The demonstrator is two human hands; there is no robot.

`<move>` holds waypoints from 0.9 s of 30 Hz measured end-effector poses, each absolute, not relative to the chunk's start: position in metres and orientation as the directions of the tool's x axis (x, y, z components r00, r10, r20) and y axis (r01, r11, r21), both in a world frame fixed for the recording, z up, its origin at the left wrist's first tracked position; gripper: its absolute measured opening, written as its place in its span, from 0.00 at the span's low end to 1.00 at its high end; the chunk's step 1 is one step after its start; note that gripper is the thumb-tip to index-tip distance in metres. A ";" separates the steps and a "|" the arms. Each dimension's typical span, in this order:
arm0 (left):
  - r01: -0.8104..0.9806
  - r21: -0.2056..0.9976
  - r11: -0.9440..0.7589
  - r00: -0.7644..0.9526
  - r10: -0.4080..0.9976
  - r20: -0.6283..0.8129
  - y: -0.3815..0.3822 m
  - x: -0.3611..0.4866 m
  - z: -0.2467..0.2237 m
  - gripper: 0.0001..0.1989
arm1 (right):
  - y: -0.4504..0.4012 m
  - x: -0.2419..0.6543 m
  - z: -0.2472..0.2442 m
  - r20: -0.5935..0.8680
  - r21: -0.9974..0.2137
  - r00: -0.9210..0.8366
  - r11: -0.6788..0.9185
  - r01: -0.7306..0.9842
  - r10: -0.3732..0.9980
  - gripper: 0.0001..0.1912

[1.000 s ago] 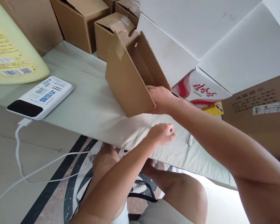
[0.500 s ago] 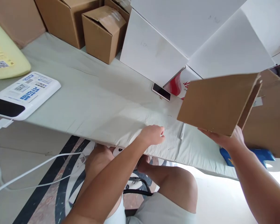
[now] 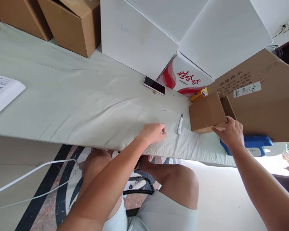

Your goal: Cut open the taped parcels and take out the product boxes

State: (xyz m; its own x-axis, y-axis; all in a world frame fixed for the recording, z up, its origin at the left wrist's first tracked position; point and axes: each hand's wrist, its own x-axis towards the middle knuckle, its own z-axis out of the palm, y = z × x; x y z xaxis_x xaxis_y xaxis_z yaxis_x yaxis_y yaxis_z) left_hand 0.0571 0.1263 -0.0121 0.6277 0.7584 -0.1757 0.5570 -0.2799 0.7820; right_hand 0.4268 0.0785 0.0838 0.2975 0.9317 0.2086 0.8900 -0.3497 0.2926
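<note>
My right hand (image 3: 231, 131) grips the near edge of a small brown cardboard box (image 3: 207, 114), which rests on the cloth-covered table at the right with its open side facing right. My left hand (image 3: 154, 132) lies over the table's front edge, its fingers curled; whether anything is inside them is hidden. Between the hands lies a white utility knife (image 3: 180, 124). A phone (image 3: 154, 85) with a dark screen lies farther back, in front of a red and white carton (image 3: 185, 77).
Large white boxes (image 3: 139, 38) and brown cartons (image 3: 69, 29) line the back. A large brown carton (image 3: 267, 106), a yellow box (image 3: 198, 95) and a blue object (image 3: 257, 141) surround the right side. A white device (image 3: 4, 93) lies at the left, above white cables (image 3: 38, 167).
The small box has come down from the air onto the table, with my right hand still on it. The view has shifted right. My left hand keeps its curled shape.
</note>
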 end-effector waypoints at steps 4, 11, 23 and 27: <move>0.546 0.784 -0.296 0.631 0.761 -0.152 0.128 0.061 -0.012 0.08 | 0.101 0.425 0.076 0.267 0.250 0.344 -0.409 0.877 0.900 0.45; 0.547 0.784 -0.294 0.624 0.767 -0.147 0.133 0.065 -0.014 0.08 | 0.145 0.432 0.074 0.272 0.231 0.435 -0.497 0.837 0.859 0.46; 0.549 0.789 -0.276 0.628 0.759 -0.172 0.142 0.076 -0.019 0.08 | 0.212 0.457 0.078 0.246 0.226 0.426 -0.479 0.848 0.871 0.44; 0.564 0.787 -0.249 0.600 0.779 -0.184 0.144 0.080 -0.017 0.08 | 0.245 0.452 0.081 0.219 0.245 0.450 -0.496 0.833 0.866 0.43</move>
State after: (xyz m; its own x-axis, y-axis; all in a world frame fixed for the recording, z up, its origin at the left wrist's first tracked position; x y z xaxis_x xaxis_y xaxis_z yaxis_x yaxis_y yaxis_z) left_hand 0.0804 0.1437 -0.0168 0.5997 0.7788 -0.1838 0.5641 -0.2485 0.7874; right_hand 0.4521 0.2453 0.0814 0.4504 0.8656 0.2187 0.8333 -0.4955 0.2450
